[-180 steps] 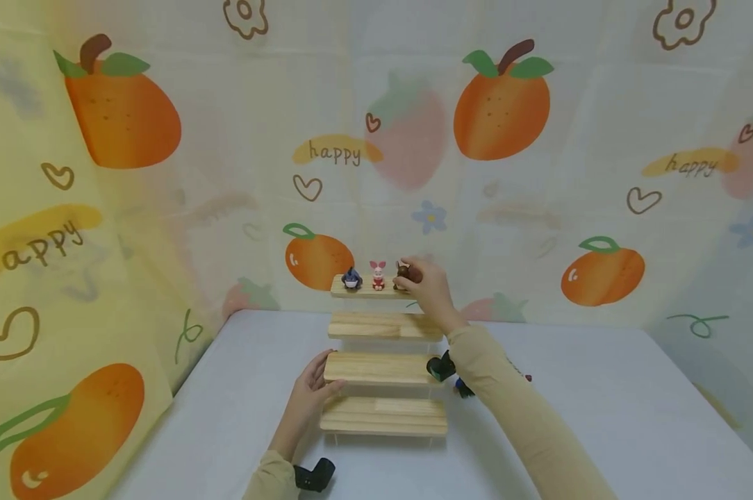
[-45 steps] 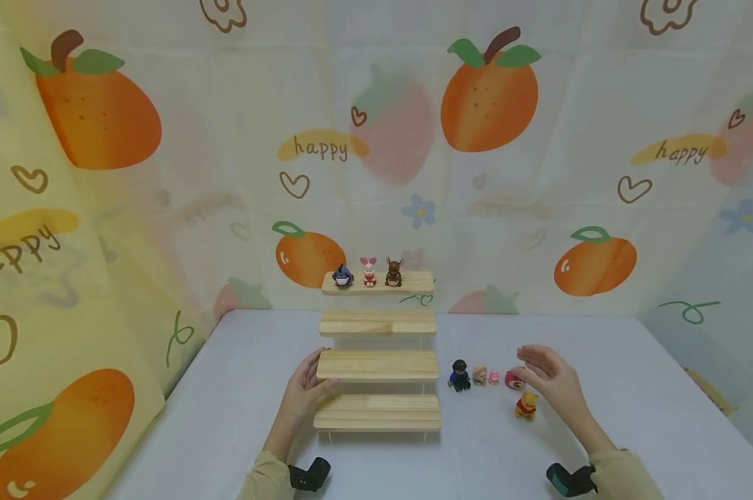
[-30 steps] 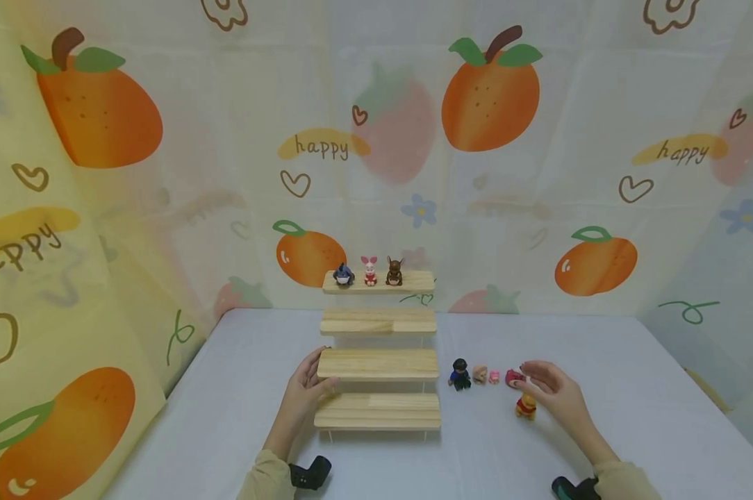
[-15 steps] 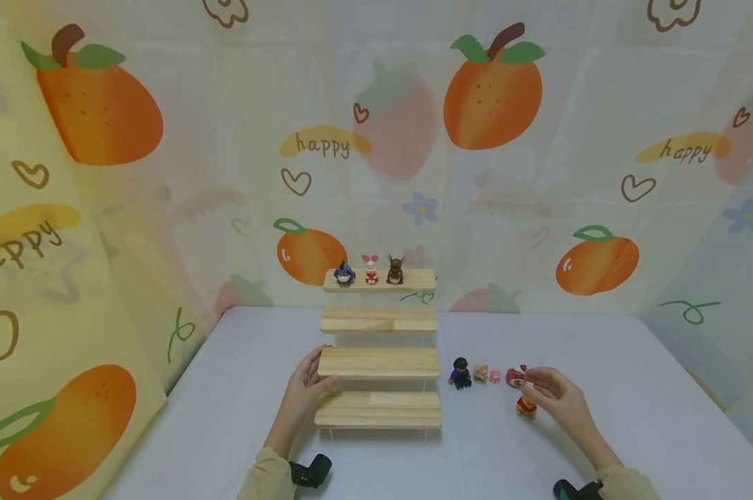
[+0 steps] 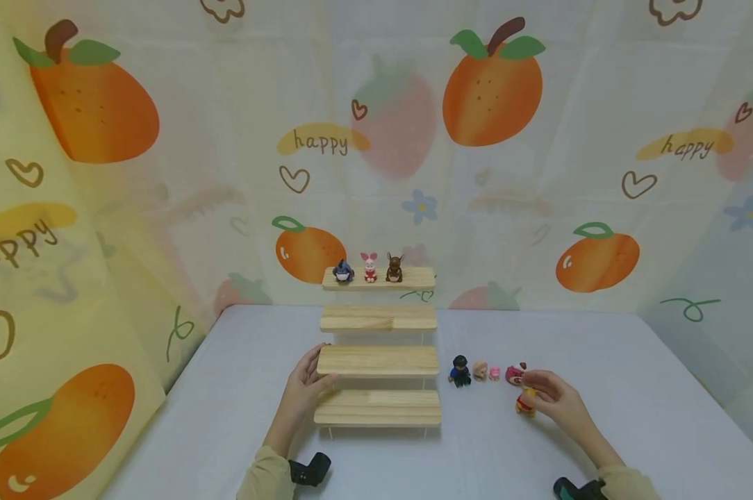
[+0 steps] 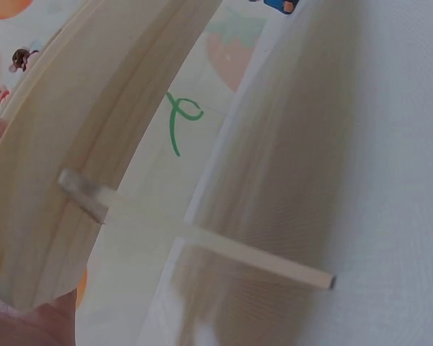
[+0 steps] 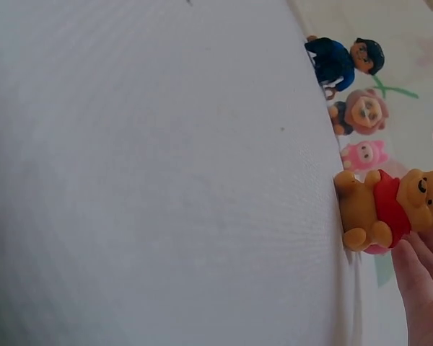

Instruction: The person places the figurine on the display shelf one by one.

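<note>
A four-tier wooden shelf [image 5: 379, 361] stands mid-table. Its top tier carries a blue donkey [image 5: 342, 271], a pink piglet [image 5: 369, 267] and a brown kangaroo [image 5: 394, 268]. My left hand [image 5: 304, 390] holds the left end of the second tier from the bottom, whose board [image 6: 72, 144] fills the left wrist view. My right hand [image 5: 550, 397] curls round a yellow bear in a red shirt [image 5: 524, 402] that stands on the table. In the right wrist view my fingers [image 7: 420, 282] lie beside the bear [image 7: 386, 209].
A row of small figures stands right of the shelf: a dark blue one [image 5: 459, 371], a tan one [image 5: 480, 371], a tiny pink one [image 5: 494, 373] and a red-pink one [image 5: 513, 376]. Fruit-printed curtains close off the back and left of the grey table [image 5: 633, 417].
Six seconds ago my right hand was at the brown figure on the top tier. Over the last second it came down from above the table and curled round the yellow bear. My left hand stayed put.
</note>
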{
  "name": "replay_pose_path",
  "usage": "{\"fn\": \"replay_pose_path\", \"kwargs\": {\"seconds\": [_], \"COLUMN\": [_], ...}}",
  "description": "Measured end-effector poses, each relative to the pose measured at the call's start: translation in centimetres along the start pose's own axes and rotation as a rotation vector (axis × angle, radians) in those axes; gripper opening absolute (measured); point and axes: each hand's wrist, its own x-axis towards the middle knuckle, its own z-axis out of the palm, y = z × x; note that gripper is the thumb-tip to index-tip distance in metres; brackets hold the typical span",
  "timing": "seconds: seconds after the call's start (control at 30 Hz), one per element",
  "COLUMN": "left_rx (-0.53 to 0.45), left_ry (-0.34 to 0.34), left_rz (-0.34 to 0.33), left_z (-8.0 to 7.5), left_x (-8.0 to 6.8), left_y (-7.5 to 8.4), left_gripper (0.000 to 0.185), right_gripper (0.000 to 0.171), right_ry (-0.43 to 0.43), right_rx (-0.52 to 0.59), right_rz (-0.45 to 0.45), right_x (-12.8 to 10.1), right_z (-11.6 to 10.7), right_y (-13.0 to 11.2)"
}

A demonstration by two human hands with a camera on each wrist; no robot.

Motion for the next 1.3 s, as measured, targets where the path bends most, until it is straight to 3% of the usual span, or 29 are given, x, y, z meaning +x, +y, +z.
{"fn": "replay_pose_path", "kwargs": {"seconds": [0.3, 0.6, 0.93, 1.3], "left_rx": [-0.009, 0.003, -0.024, -0.015], "left_ry": [-0.003, 0.001, -0.001, -0.006], "left_rz": [0.014, -0.006, 0.016, 0.013], "left_z": [0.0, 0.0, 0.0, -0.2], "left_x": [0.1, -0.1, 0.2, 0.2], "left_y": [-0.1, -0.2, -0.1, -0.3], "left_gripper": [0.073, 0.072, 0.072, 0.073], "right_gripper": [0.035, 0.035, 0.039, 0.037], "right_ry": [-0.023, -0.103, -0.172, -0.181], "right_rx": [-0.015, -0.02, 0.012, -0.022], "right_rz": [0.059, 0.132, 0.031, 0.072], "right_x": [-0.1, -0.3, -0.1, -0.1], "right_z": [-0.1, -0.5, -0.9, -0.9], "right_y": [-0.2, 0.1, 0.7, 0.6]}}
